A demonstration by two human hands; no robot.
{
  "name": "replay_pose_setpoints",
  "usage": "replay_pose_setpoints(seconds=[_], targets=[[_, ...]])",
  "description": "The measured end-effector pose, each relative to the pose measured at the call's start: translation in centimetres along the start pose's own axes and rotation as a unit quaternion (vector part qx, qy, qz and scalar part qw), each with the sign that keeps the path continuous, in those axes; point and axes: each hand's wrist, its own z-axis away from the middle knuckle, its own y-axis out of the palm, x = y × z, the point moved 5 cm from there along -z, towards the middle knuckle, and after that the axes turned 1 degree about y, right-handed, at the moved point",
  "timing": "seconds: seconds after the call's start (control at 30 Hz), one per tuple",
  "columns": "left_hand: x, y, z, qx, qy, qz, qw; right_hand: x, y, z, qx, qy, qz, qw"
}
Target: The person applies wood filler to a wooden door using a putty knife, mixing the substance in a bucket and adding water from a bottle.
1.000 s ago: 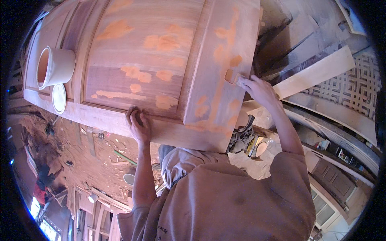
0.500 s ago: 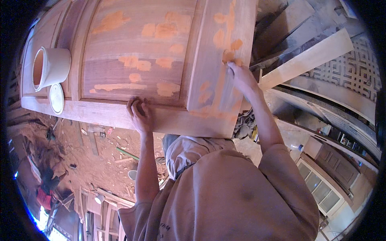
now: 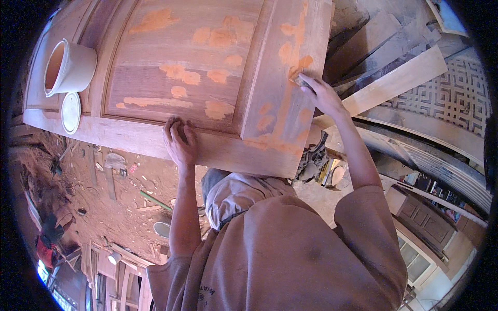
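A large wooden door [image 3: 181,57] lies flat before me, dotted with orange filler patches [image 3: 218,109]. My left hand [image 3: 179,142] rests flat on its near rail, fingers spread, holding nothing. My right hand [image 3: 321,96] reaches to the door's right stile and presses a small scraper [image 3: 298,81] against an orange patch there. A white bucket [image 3: 72,65] with orange paste inside stands on the door's far left, its round lid [image 3: 70,111] lying beside it.
Long planks [image 3: 399,78] and a lattice panel [image 3: 456,98] lie to the right of the door. Below it, the sawdust-covered floor [image 3: 114,197] holds scattered tools and scraps. A rag and small items [image 3: 314,160] sit under the door's corner. A panelled cabinet [image 3: 420,217] stands at lower right.
My right hand has slid the scraper farther along the right stile, away from me. My left hand has stayed on the near rail.
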Motion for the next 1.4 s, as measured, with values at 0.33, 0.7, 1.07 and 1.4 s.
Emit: replay_pose_setpoints(seconds=[0.33,0.7,1.07,1.4], targets=[[0.1,-0.1,0.1,-0.013,-0.012,0.004,1.000,-0.4,-3.5,0.0,0.139,0.097,0.105,0.980],[-0.2,0.2,0.0,0.003,-0.017,-0.002,1.000,-0.1,0.2,-5.9,0.084,0.216,0.101,0.967],[0.6,-0.2,0.2,-0.031,0.003,-0.007,0.999,5.2,2.9,-0.7,0.236,0.253,0.049,0.937],[0.3,-1.0,0.0,-0.040,0.032,0.011,0.999,4.0,-2.0,-6.7,0.182,0.284,0.009,0.941]])
